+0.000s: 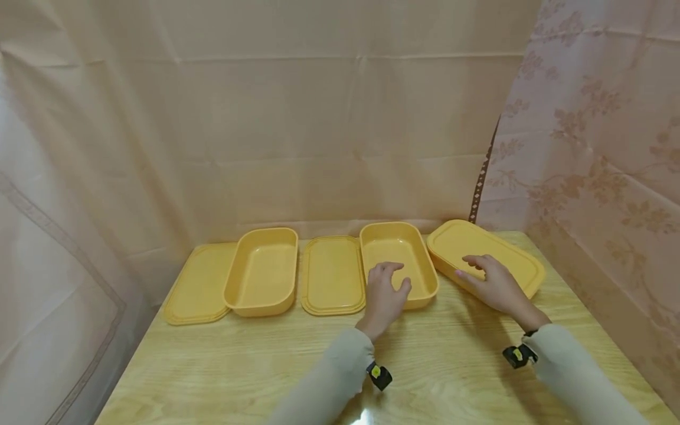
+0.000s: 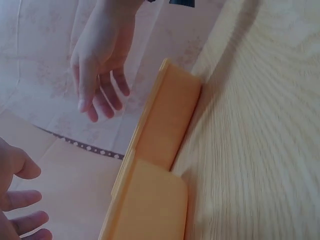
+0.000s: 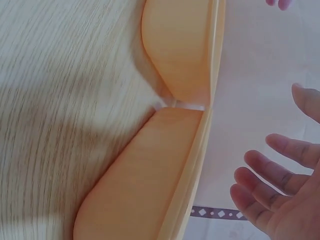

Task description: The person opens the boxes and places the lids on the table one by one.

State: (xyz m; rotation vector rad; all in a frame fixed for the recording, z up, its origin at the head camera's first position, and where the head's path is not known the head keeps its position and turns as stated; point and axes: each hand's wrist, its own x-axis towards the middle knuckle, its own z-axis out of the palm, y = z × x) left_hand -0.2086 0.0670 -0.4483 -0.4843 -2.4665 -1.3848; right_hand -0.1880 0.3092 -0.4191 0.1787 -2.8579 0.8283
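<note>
My left hand (image 1: 383,295) hovers over the near part of an open yellow food container (image 1: 372,229), its fingers loosely bent and holding nothing. To the right, my right hand (image 1: 494,284) hangs above a yellow container with its lid on (image 1: 473,239), which sits at a slant. In the left wrist view, a gap shows between the left hand (image 2: 17,195) and the open container (image 2: 150,205). The right wrist view has the right hand (image 3: 285,185) with spread fingers, apart from the lidded container (image 3: 140,175).
Left of the open container lies a flat yellow lid (image 1: 333,274), then another open container (image 1: 265,271) and a second lid (image 1: 199,286) at the far left. All stand on a wooden table (image 1: 239,372), in front of a beige curtain (image 1: 319,147). A floral curtain (image 1: 600,177) borders the right.
</note>
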